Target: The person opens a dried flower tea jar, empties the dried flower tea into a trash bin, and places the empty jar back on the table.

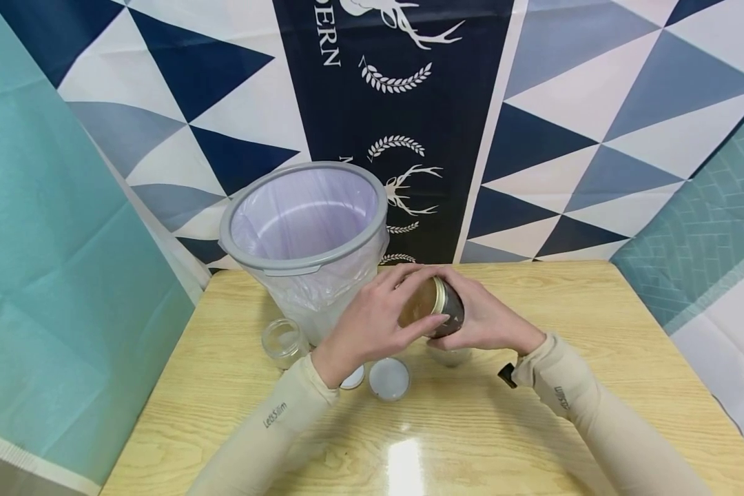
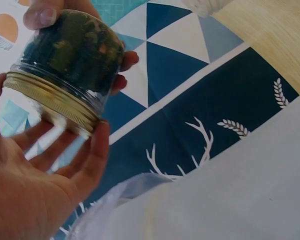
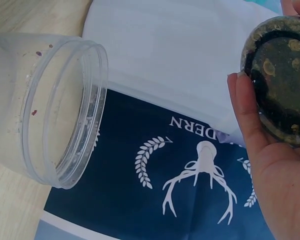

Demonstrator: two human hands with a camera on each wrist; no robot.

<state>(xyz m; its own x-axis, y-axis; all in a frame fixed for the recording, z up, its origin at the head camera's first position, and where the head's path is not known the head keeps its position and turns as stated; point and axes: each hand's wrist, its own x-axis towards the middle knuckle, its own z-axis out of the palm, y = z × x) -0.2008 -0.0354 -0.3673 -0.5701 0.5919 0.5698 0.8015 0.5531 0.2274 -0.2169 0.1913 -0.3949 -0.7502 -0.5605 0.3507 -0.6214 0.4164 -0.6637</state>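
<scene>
A clear jar [image 1: 452, 310] with dark contents and a gold screw lid [image 2: 50, 102] is held tilted on its side above the table, between both hands. My left hand [image 1: 375, 313] grips the lid, fingers spread around its rim. From the other end, my right hand [image 1: 490, 313] holds the jar's body, its thumb and fingers wrapped around the glassy side. In the right wrist view the jar's round base [image 3: 285, 75] faces the camera, with dark, lumpy contents showing through.
A grey-rimmed bin [image 1: 306, 264] with a translucent liner stands at the back left. Beside it sits an open clear jar [image 1: 284, 342]. Two white lids, one round [image 1: 389, 379], lie near my left forearm. Another clear jar [image 3: 65, 115], specked inside, stands below my right hand.
</scene>
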